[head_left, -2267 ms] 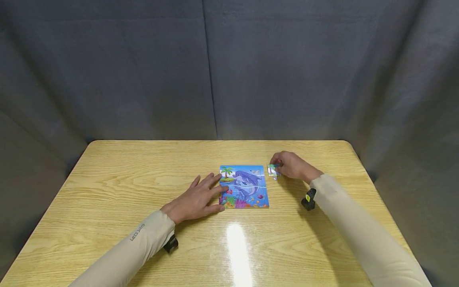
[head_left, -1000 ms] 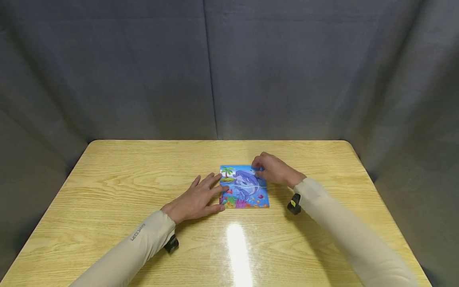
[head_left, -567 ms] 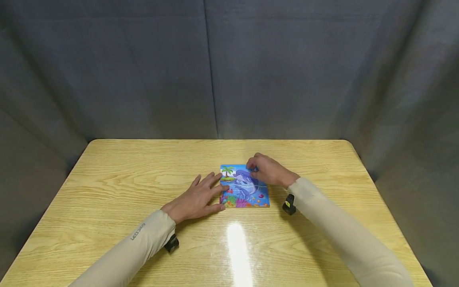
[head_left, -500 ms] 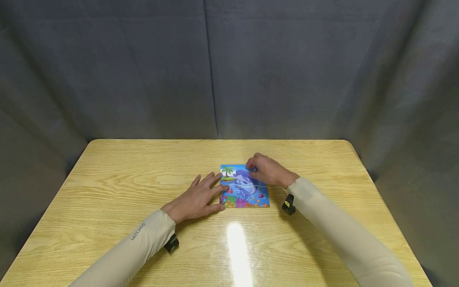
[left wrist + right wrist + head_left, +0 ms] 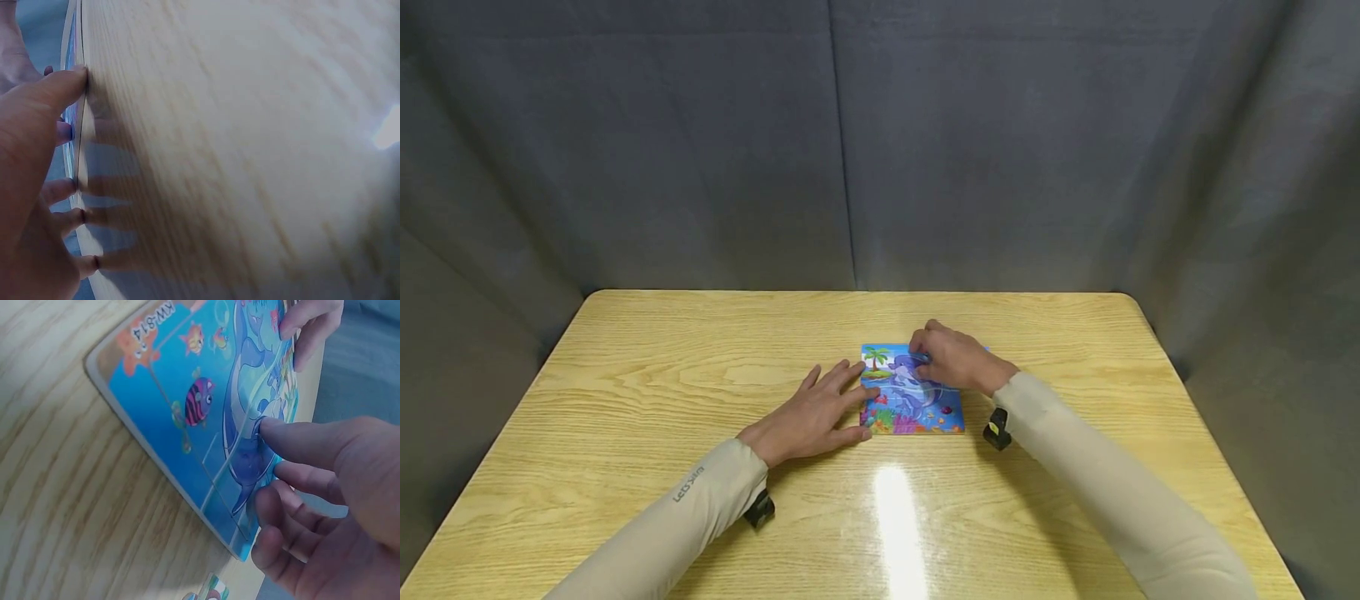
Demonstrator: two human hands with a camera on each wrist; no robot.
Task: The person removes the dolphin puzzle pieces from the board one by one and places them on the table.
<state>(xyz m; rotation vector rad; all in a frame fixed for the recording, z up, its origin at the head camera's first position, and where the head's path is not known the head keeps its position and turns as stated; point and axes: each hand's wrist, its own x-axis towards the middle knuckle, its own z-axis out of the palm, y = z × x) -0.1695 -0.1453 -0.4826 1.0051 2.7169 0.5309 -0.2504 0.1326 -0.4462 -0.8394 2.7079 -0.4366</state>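
A square jigsaw puzzle (image 5: 906, 411) with a dolphin picture lies flat mid-table; the right wrist view shows its pale-edged board (image 5: 144, 434) marked KW-814. My left hand (image 5: 805, 421) lies with spread fingers along the puzzle's left edge, fingertips touching it. The left wrist view shows the thumb (image 5: 65, 84) at that edge. Over the upper right part, my right hand (image 5: 958, 358) pinches at a puzzle piece (image 5: 250, 459) on the dolphin's body with thumb and curled fingers. The hand covers much of that piece in the head view.
Part of a loose puzzle piece (image 5: 215, 589) shows on the table by the board's upper right corner. A wooden table (image 5: 700, 358) extends around the puzzle. Grey curtains (image 5: 700, 150) hang behind it and at both sides. Black wrist cameras (image 5: 997, 429) sit under the cuffs.
My right hand has moved left from the loose piece beside the board onto the puzzle's upper right part, then crept a little further left. The left hand has stayed in place.
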